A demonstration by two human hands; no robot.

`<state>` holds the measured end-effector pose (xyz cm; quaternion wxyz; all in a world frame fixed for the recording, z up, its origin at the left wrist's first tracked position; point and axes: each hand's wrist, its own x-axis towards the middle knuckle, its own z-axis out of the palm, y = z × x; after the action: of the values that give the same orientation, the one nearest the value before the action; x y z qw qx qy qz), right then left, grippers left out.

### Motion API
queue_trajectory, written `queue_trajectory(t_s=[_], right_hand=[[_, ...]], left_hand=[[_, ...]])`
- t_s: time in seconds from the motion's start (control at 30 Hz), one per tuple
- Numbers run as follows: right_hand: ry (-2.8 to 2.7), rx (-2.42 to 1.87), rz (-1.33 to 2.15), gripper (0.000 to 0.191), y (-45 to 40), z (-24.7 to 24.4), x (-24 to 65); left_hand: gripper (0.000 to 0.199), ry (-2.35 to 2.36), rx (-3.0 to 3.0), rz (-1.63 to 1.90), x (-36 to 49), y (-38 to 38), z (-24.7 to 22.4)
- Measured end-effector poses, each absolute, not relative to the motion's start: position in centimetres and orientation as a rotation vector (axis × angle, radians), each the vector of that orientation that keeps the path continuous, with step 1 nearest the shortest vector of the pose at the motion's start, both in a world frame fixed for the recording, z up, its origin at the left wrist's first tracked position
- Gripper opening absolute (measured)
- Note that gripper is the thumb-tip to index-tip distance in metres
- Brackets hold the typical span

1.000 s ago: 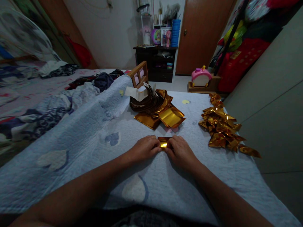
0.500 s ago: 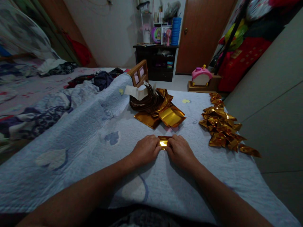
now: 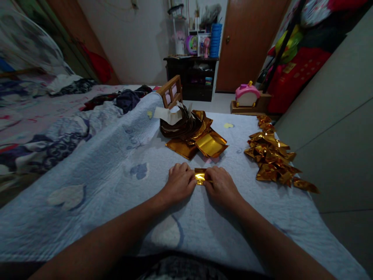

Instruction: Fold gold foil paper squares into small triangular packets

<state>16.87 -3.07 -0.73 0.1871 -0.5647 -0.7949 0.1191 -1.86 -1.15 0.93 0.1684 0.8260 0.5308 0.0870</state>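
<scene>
A small folded piece of gold foil paper (image 3: 199, 177) lies on the pale blue quilt between my two hands. My left hand (image 3: 181, 179) grips its left end, fingers curled and thumb against the edge. On the right end, my right hand (image 3: 220, 182) is closed with thumb and fingers pinching the foil. Beyond the hands sits a loose stack of gold foil sheets (image 3: 211, 144), some showing brown or whitish sides. Several folded gold foil pieces (image 3: 271, 153) are heaped at the right edge of the quilt.
The quilt (image 3: 116, 206) covers the surface, with rumpled bedding (image 3: 67, 132) to the left. A wooden rail (image 3: 171, 91) stands behind the foil stack. Farther back are a dark cabinet (image 3: 189, 79), a pink toy (image 3: 247, 94) and a brown door (image 3: 244, 42).
The fingers of my left hand have shifted slightly left and spread a little on the foil's end. My right hand has moved only slightly.
</scene>
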Motion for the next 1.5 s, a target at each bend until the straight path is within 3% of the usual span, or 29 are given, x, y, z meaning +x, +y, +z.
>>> queue_trajectory(t_s=[0.73, 0.87, 1.07, 1.23, 1.5], right_hand=[[-2.266, -1.672, 0.343, 0.006, -3.1, 0.0, 16.6], [-2.282, -1.673, 0.326, 0.006, -3.1, 0.1, 16.5], [-2.295, -1.686, 0.320, 0.004, -3.2, 0.1, 16.5], [-2.281, -1.685, 0.294, 0.003, -3.4, 0.0, 16.4], [-2.276, -1.752, 0.164, 0.005, -3.6, -0.1, 15.9]], left_hand=[[0.015, 1.432, 2.404, 0.374, -1.9, -1.3, 0.5], [0.006, 1.465, 2.442, 0.402, -1.9, -1.5, 0.2], [0.014, 1.188, 2.823, 0.549, -2.4, -2.3, -0.2], [0.020, 0.877, 3.110, 0.315, -2.6, -2.8, -0.5], [0.028, 0.911, 3.159, 0.212, -2.4, -4.2, -0.3]])
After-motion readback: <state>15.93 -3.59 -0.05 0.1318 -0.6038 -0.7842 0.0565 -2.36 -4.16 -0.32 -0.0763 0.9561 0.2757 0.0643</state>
